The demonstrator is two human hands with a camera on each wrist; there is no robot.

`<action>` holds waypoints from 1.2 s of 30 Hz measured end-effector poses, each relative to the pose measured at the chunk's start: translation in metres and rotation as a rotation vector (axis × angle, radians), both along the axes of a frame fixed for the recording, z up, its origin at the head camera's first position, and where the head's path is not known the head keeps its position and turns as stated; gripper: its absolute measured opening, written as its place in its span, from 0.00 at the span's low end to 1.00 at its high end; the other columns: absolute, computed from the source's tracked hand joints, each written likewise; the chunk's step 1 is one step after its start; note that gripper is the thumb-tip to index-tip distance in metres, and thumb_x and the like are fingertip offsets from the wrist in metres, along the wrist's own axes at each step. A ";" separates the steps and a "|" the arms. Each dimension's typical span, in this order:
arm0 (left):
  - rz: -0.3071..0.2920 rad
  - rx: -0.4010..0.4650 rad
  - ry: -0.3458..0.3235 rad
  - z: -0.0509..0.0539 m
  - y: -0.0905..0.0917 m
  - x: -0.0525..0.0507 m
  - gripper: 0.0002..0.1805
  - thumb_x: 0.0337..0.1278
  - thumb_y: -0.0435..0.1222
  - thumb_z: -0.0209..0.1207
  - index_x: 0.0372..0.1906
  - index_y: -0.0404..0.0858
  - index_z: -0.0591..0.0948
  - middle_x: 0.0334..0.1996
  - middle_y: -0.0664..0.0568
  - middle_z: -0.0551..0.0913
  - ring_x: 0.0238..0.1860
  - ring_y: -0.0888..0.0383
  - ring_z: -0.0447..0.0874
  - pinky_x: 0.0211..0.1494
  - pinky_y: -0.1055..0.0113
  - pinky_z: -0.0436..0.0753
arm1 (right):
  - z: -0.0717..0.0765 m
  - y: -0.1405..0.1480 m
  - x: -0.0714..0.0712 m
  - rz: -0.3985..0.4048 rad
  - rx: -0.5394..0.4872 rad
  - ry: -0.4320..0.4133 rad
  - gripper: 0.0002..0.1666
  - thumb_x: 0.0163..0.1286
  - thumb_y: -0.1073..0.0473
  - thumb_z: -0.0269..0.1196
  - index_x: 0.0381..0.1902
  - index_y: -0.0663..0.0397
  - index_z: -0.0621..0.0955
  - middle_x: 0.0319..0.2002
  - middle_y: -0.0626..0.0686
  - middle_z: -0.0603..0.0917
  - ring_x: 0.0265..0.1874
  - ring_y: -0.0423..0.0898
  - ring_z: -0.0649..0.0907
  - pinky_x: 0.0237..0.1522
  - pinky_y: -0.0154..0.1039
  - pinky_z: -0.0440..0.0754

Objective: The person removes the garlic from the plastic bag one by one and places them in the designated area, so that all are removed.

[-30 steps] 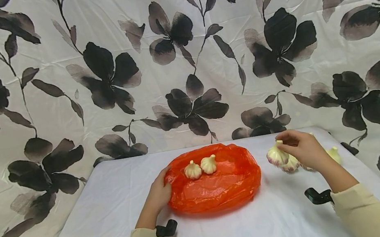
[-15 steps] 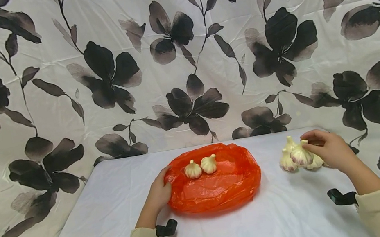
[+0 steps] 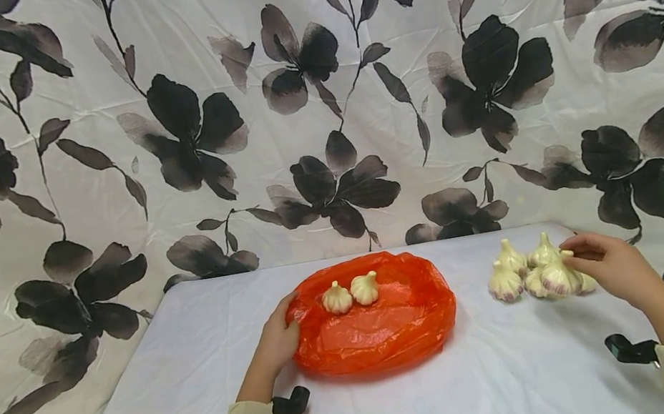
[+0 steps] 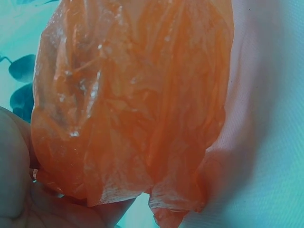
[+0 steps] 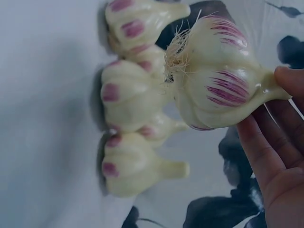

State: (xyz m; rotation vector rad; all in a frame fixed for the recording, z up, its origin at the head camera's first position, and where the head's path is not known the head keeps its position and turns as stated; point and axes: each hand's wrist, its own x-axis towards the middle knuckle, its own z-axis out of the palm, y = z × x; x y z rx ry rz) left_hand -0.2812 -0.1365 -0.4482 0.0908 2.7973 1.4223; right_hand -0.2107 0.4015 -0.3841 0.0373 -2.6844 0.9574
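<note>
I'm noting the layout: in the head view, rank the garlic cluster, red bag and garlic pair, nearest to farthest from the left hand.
1. Red bag: gripped by the left hand.
2. Garlic pair: right of that hand.
3. Garlic cluster: far right.

L hand (image 4: 42, 207) cut off (wrist view), rear garlic (image 5: 157, 129) part. hidden

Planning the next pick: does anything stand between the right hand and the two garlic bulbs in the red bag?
Yes: in the head view, other garlic bulbs and the red plastic bag's right rim cross the direct line from the right hand, itself holding a bulb.
</note>
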 end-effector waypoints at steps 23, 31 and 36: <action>0.005 0.007 0.005 -0.006 -0.003 -0.003 0.32 0.65 0.31 0.44 0.74 0.45 0.59 0.72 0.43 0.64 0.70 0.41 0.64 0.71 0.41 0.65 | -0.019 0.043 0.008 -0.076 0.062 -0.152 0.28 0.69 0.46 0.60 0.54 0.65 0.78 0.51 0.70 0.81 0.35 0.22 0.70 0.35 0.37 0.77; -0.001 0.014 0.005 -0.007 -0.004 -0.002 0.32 0.65 0.31 0.44 0.74 0.45 0.59 0.72 0.42 0.64 0.70 0.41 0.64 0.71 0.41 0.65 | -0.027 0.053 0.007 -0.108 0.084 -0.180 0.27 0.68 0.48 0.61 0.53 0.66 0.77 0.50 0.70 0.81 0.41 0.49 0.82 0.36 0.44 0.79; -0.004 0.005 0.024 -0.008 -0.004 -0.004 0.32 0.64 0.30 0.44 0.74 0.44 0.60 0.71 0.41 0.64 0.71 0.40 0.63 0.72 0.41 0.63 | -0.030 0.056 0.006 -0.104 0.084 -0.192 0.26 0.68 0.50 0.62 0.53 0.67 0.77 0.50 0.71 0.80 0.44 0.56 0.82 0.36 0.45 0.78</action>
